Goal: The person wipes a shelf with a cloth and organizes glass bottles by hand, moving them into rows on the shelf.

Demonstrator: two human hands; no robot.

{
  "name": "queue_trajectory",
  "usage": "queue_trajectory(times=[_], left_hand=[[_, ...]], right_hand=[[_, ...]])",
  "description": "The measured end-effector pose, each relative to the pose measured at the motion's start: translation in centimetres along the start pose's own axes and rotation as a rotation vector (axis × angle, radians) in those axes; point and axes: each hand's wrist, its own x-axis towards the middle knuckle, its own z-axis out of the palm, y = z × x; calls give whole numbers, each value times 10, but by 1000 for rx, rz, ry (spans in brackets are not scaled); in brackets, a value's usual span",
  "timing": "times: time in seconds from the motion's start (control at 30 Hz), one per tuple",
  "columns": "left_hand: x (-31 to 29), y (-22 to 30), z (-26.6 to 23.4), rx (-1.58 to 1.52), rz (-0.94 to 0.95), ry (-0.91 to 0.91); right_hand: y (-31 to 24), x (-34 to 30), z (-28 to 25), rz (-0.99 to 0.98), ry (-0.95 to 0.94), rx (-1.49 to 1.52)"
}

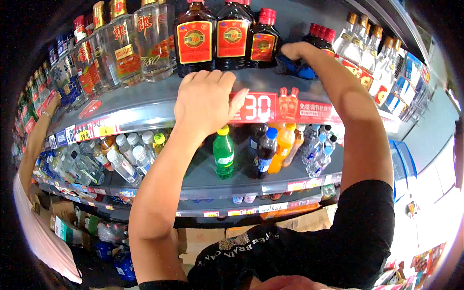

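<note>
Left hand [205, 101]: palm over the front edge of the upper shelf [140, 99], partly covering a red price strip [309, 110]; fingers lie forward just in front of the large dark bottles [195, 43] with red labels, contact with glass unclear. Its grip is released, nothing held; thumb spread toward the right. Right hand [296, 50]: reaches deeper onto the same shelf, in contact with a blue-and-dark cloth [305, 72]; fingers mostly hidden, so cannot tell whether its grip is clenched on the cloth or only pressing it. Cloth location: on the shelf, between a smaller dark bottle [264, 43] and a red-capped group [323, 36]. Below, a green bottle [224, 154] stands upright on the next shelf. Far left: another person's arm [37, 133] reaches toward the bottles.
</note>
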Motion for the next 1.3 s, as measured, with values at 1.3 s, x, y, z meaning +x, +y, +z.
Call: queue_trajectory(times=[1.3], left_hand=[[3,6,4,-23,63,42]], right_hand=[[-30,-123,10,-242,385,286]])
